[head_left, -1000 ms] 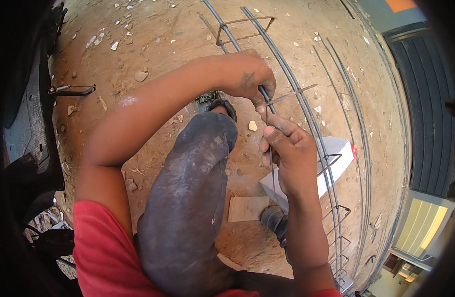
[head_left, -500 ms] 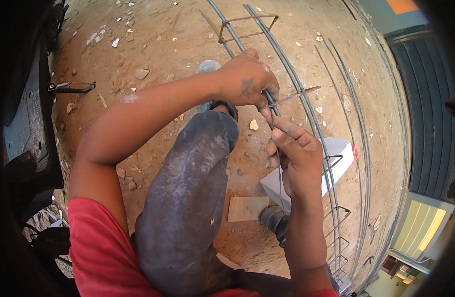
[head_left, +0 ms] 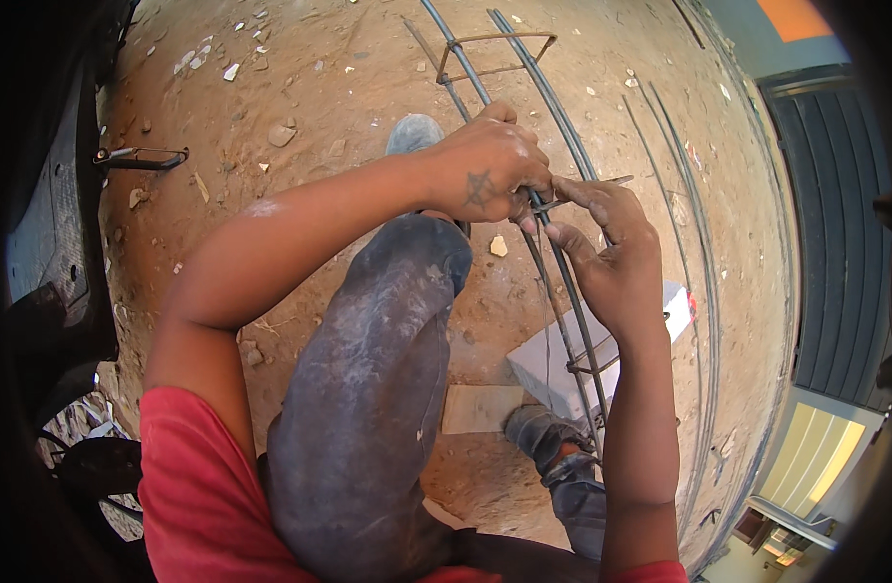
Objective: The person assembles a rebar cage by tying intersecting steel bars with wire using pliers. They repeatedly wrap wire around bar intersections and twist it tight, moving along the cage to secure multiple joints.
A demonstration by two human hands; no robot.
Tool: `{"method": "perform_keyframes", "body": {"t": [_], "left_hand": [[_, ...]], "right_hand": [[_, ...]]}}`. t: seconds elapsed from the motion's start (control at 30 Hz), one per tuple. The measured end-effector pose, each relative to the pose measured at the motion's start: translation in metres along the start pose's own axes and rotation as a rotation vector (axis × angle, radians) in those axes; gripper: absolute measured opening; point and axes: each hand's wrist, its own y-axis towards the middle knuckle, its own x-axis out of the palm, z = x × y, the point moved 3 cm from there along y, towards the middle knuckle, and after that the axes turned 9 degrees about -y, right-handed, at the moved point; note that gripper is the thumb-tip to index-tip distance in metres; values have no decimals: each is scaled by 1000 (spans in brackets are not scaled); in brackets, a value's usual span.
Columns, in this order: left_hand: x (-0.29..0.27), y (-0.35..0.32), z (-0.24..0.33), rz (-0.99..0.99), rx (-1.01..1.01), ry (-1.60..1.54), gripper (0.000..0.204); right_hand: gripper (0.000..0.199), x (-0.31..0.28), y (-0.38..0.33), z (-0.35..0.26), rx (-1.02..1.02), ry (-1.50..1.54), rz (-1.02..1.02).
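1. Nearest in, a grey trouser knee (head_left: 387,360) rises up the middle of the view, with a red shirt (head_left: 198,486) at the lower edge.
2. Down by the right shoe (head_left: 548,437), a pale grey block (head_left: 553,364) sits on the dirt under the steel bars, and a flat pale slab (head_left: 480,408) lies just beside it.
3. The right hand (head_left: 611,257) is half curled, fingers bent round the long steel bars (head_left: 572,291), thumb and forefinger pinching a thin tie wire (head_left: 587,192) that crosses them.
4. The left hand (head_left: 489,170) is clamped in a fist on the same bars, just above the right hand, the two touching at the fingertips.
5. Past the hands, the bars run on through a bent rectangular stirrup (head_left: 494,53).
6. Far right, a dark ribbed shutter (head_left: 834,223) stands below an orange panel (head_left: 795,17).
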Motion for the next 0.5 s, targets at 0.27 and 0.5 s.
{"method": "perform_keyframes", "body": {"t": [0.27,0.5], "left_hand": [[2,-1,-3,-12,-36,-35,19],[2,-4,-1,31,22,-2,19]], "right_hand": [[43,9,-3,8,-235,-28,67],[26,20,10,15,-340,-97,207]]}}
